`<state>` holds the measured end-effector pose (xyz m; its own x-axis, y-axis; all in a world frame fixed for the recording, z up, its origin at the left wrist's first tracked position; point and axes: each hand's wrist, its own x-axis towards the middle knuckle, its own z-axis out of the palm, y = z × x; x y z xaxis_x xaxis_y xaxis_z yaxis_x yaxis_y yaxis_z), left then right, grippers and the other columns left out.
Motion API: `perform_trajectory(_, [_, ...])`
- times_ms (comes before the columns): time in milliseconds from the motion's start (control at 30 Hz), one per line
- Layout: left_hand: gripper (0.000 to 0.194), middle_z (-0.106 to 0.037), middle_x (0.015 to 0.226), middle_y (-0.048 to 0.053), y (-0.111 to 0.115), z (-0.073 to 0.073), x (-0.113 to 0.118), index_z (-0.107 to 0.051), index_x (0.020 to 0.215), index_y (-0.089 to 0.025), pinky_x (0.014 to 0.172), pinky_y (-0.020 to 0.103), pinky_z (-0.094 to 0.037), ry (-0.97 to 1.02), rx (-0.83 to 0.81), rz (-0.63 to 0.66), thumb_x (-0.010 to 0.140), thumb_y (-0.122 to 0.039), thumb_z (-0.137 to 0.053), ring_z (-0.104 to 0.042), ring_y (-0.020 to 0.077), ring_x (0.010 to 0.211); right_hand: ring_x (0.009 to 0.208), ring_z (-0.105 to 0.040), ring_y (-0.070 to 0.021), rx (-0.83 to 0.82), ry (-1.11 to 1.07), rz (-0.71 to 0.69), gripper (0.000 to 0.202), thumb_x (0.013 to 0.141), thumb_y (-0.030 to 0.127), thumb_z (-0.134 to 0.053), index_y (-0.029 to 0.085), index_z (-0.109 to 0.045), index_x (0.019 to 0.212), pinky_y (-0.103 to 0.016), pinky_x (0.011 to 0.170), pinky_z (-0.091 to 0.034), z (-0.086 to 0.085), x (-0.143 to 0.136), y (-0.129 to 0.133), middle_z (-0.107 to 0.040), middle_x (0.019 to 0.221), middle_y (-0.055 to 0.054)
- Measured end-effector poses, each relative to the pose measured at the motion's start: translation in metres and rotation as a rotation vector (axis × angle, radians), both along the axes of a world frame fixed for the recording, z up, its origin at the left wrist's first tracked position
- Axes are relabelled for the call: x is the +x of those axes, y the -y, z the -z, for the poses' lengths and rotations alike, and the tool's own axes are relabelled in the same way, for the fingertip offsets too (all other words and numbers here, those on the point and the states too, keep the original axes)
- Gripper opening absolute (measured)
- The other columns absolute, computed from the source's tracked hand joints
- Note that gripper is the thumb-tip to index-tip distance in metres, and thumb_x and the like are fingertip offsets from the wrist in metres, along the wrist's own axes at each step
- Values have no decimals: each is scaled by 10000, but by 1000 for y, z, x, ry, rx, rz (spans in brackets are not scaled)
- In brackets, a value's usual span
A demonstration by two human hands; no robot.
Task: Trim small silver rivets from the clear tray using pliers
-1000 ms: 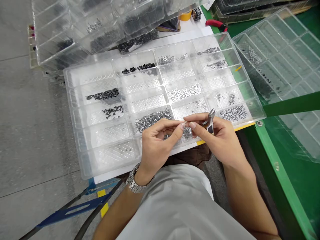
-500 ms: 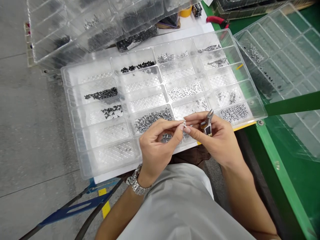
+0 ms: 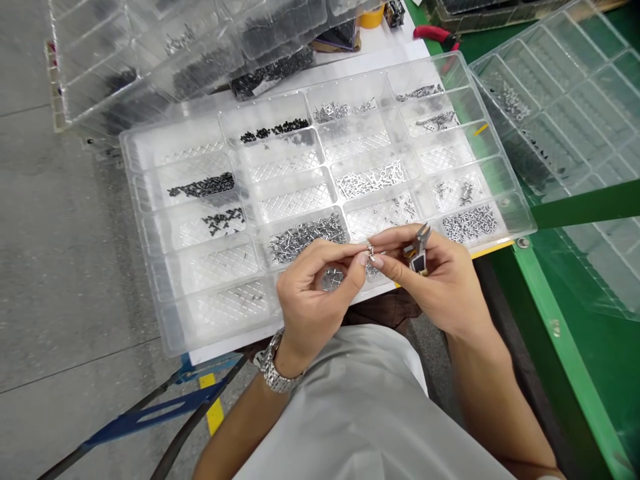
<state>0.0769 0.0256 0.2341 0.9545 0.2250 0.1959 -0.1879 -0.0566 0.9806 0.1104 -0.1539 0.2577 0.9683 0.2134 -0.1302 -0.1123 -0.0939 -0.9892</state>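
Between my fingertips is a small silver metal part, too small to make out its exact shape. My left hand pinches it from the left with thumb and forefinger. From the other side, thumb and forefinger of my right hand meet at the same part. A pair of side cutters is tucked in the right hand, jaws pointing up and its handles mostly hidden by the fingers. Both hands are over the near edge of a clear compartment box, partly covering compartments of silver pieces.
More clear compartment boxes stand at the upper left and on the right. Red-handled pliers lie at the back. Some compartments hold black screw-like pieces. A green metal frame runs along the right.
The small metal part has turned slightly between my fingertips. The cutters have tilted a little to the right with my right hand; otherwise the hands stay in place.
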Motion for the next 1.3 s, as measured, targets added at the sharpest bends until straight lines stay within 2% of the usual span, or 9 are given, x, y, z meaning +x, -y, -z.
perform_trajectory(67, [138,-814,1003,51,-2,-4,-1,-873,1147,-235,760,287,-641,-113,-98,40,1048,-197,-786,-764,163,876,889,-747,-201,-30,17,-2,197,951,334,-948,326,-876,1134,-346,790,-595,-2,1,1,-838,1060,-8])
perform_trajectory(200, [195,-815,1007,79,-10,-12,-1,-867,1196,-223,772,291,-665,-264,-231,160,1103,-316,-723,-786,194,929,894,-744,-227,-57,55,-29,114,1012,366,-879,308,-874,1110,-378,789,-588,-4,4,2,-833,1038,-27])
perform_trajectory(300, [190,-828,1069,94,-14,-15,0,-873,1188,-219,792,290,-669,-294,-224,204,1089,-313,-741,-792,204,967,932,-756,-244,-87,69,-64,112,1031,358,-854,300,-874,1125,-384,803,-601,-5,7,3,-835,1041,-36])
perform_trajectory(433, [186,-834,1051,91,-17,-16,1,-885,1173,-230,787,297,-665,-302,-253,204,1075,-330,-762,-787,206,950,895,-754,-227,-113,66,-63,148,1006,373,-885,318,-871,1142,-377,812,-618,-5,8,4,-841,1060,-26])
perform_trajectory(600, [201,-795,968,58,-21,-14,6,-906,1196,-253,756,283,-629,-363,-276,268,1059,-340,-787,-713,147,787,1002,-797,-253,-61,3,-90,249,994,430,-894,305,-840,1202,-403,929,-646,-5,10,4,-852,1084,-40])
perform_trajectory(700, [186,-777,949,59,-24,-14,9,-921,1175,-276,746,289,-606,-352,-265,305,1051,-332,-794,-672,152,791,982,-793,-243,-38,-53,-132,324,987,434,-903,304,-816,1272,-398,948,-635,-7,12,6,-846,1059,-37])
perform_trajectory(867, [177,-783,954,66,-26,-12,9,-925,1170,-316,762,325,-588,-331,-256,318,1037,-327,-809,-659,182,827,970,-775,-217,27,-124,-184,315,982,413,-914,326,-824,1271,-369,968,-612,-7,14,8,-832,1027,-13])
perform_trajectory(1100, [160,-833,1055,73,-28,-7,9,-922,1158,-312,823,333,-638,-321,-307,353,1024,-314,-833,-756,203,938,896,-718,-200,99,-272,-175,354,950,452,-933,318,-840,1263,-341,834,-611,1,15,8,-812,1031,-26])
perform_trajectory(1300, [89,-844,990,52,-24,-6,9,-924,1064,-277,895,315,-675,-331,-374,346,987,-268,-879,-808,195,979,857,-683,-172,147,-292,-196,281,981,426,-909,316,-852,1234,-296,802,-587,0,16,7,-746,911,1])
